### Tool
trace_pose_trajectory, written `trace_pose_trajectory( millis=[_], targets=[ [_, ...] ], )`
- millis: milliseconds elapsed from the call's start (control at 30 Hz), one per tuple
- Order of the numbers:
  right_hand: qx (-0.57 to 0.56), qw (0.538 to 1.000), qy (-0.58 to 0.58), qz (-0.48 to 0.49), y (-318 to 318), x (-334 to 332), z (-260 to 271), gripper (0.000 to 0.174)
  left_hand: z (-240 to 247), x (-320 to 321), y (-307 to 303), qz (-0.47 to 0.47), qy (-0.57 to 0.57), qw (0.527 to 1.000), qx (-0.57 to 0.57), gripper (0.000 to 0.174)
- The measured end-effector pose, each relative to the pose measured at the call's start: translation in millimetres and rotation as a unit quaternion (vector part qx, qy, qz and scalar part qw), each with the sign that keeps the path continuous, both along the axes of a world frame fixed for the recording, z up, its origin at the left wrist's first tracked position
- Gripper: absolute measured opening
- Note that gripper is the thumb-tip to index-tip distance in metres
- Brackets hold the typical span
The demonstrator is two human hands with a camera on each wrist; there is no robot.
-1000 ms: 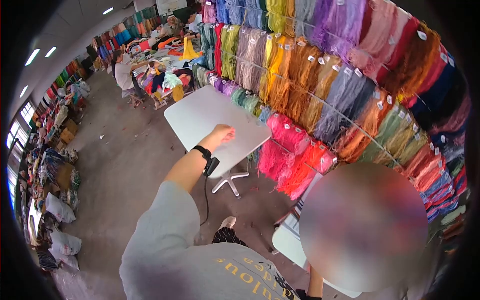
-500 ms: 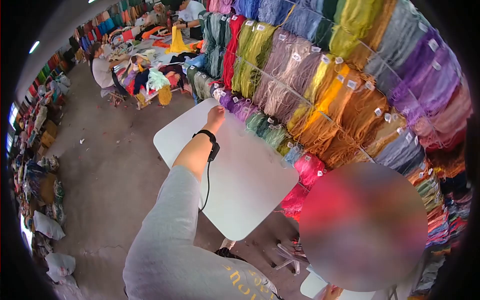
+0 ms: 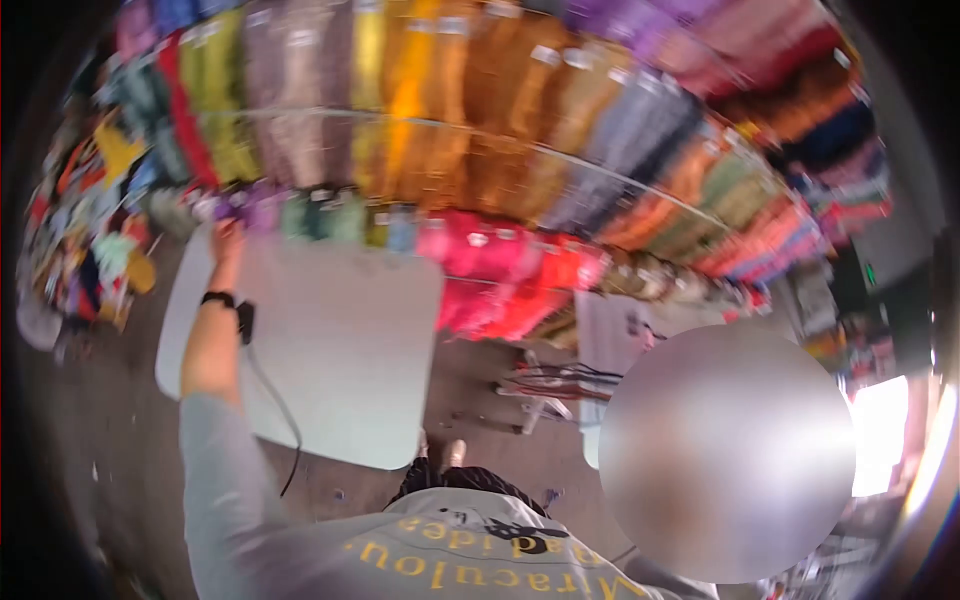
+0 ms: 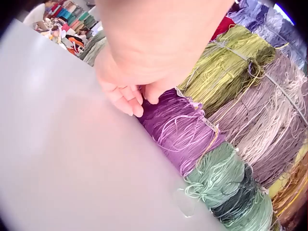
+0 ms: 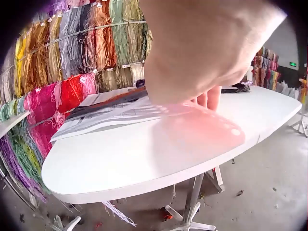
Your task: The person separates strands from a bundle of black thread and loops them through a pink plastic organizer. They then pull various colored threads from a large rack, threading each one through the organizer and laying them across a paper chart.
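Observation:
My left hand (image 3: 228, 243) reaches out over the far left edge of a white table (image 3: 340, 350). In the left wrist view its fingers are loosely bent, fingertips right beside a hank of purple yarn (image 4: 180, 130) along the table's edge; nothing shows between them. Green yarn (image 4: 219, 168) hangs next to the purple. My right hand (image 5: 197, 72) is low over another white table top (image 5: 120, 166), its fingers partly hidden behind the hand. Printed paper sheets (image 5: 108, 118) lie beside it. A round blur hides the right hand in the head view.
Racks of tagged yarn hanks (image 3: 300, 140) line the wall behind the tables. Table legs (image 5: 192, 207) stand on the grey floor, with scraps around them. A cable (image 3: 280, 400) trails from the left wrist. Piled textiles (image 3: 100, 240) are at the far left.
The head view has swung to the right, so the table and yarn racks now sit further left. My left hand has moved from over the table's middle to its far edge by the purple yarn.

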State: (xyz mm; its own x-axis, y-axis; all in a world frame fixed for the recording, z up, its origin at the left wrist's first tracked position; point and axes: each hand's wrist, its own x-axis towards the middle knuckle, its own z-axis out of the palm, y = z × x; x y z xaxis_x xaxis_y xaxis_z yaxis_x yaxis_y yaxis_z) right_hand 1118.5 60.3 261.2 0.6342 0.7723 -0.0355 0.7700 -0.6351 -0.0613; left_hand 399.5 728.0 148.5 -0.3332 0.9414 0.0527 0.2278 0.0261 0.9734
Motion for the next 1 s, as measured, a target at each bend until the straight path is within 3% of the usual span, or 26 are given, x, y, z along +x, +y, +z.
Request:
trace_pose_trajectory(
  millis=[33,67,100,133,167,200,233,267,300,333,367,400,467,600,667,767,800,867,900,933,1000],
  targets=[
    [0.001,1.000,-0.023,0.008,-1.5,5.9,-7.5,0.037,10.8,4.4,-7.5,0.018,0.054,0.998,-0.023,0.018],
    [0.002,0.999,-0.043,0.024,-2.8,10.0,-10.9,0.036,-6.8,-5.9,1.6,0.015,-0.029,0.999,-0.008,0.017],
    [0.000,0.999,-0.044,0.012,-4.9,11.3,-8.3,0.036,-11.2,8.0,-4.0,0.003,-0.030,1.000,-0.009,0.017],
    [-0.001,0.999,-0.046,0.003,-4.4,18.3,-11.6,0.035,-8.6,13.6,-14.9,0.065,0.150,0.983,0.085,0.015],
    [-0.001,0.999,-0.046,-0.007,-2.8,16.7,-13.7,0.034,-2.8,11.8,-19.8,0.126,0.323,0.921,0.176,0.013],
    [0.005,0.999,-0.039,-0.006,-2.6,14.9,-16.6,0.034,23.6,65.3,-56.3,0.075,0.266,0.929,0.246,0.013],
    [0.030,0.998,-0.052,0.016,-3.4,13.7,-17.2,0.033,71.1,130.6,-109.2,-0.037,0.168,0.960,0.221,0.016],
    [0.054,0.996,-0.065,0.041,-3.7,14.1,-18.3,0.033,88.0,181.4,-140.4,-0.130,0.212,0.939,0.236,0.016],
    [0.048,0.997,-0.048,0.036,-4.6,15.6,-20.1,0.034,112.0,243.0,-192.5,-0.242,0.038,0.956,0.161,0.013],
    [0.049,0.997,-0.046,0.044,-3.5,17.0,-20.7,0.034,122.6,286.2,-227.6,-0.381,0.056,0.920,0.074,0.015],
    [0.048,0.996,-0.058,0.043,-3.6,16.1,-20.9,0.037,120.6,329.3,-256.9,-0.551,-0.091,0.829,-0.016,0.024],
    [0.046,0.996,-0.069,0.040,-5.9,14.3,-21.9,0.039,145.6,367.3,-295.6,-0.591,-0.084,0.784,-0.169,0.027],
    [0.050,0.997,-0.055,0.036,-7.9,11.7,-20.4,0.042,92.3,437.8,-331.9,-0.636,-0.112,0.735,-0.209,0.030],
    [0.093,0.994,-0.035,0.048,-13.6,14.9,-25.6,0.049,61.0,538.7,-376.1,-0.541,-0.119,0.758,-0.346,0.038],
    [0.098,0.994,-0.022,0.044,-15.5,12.0,-23.0,0.050,43.6,568.0,-379.0,-0.549,-0.149,0.735,-0.369,0.034],
    [0.151,0.988,0.013,0.032,-23.4,9.9,-19.1,0.046,10.9,596.9,-385.8,-0.483,-0.016,0.816,-0.316,0.017],
    [0.152,0.988,0.017,0.030,-27.5,10.9,-16.4,0.046,23.4,592.2,-390.3,-0.483,-0.013,0.816,-0.317,0.017],
    [0.197,0.971,0.132,-0.025,-33.2,16.3,-15.3,0.038,68.3,571.5,-394.9,-0.533,0.029,0.810,-0.244,0.014],
    [0.284,0.930,0.228,-0.050,-43.2,30.7,-40.4,0.031,52.2,569.2,-391.8,-0.537,0.028,0.817,-0.205,0.016],
    [0.285,0.928,0.234,-0.049,-51.5,34.5,-40.9,0.031,56.9,558.2,-390.5,-0.535,0.033,0.818,-0.207,0.016],
    [0.370,0.870,0.320,-0.060,-61.6,41.7,-29.4,0.029,74.4,529.3,-382.8,-0.525,0.069,0.840,-0.122,0.015]
  ],
)
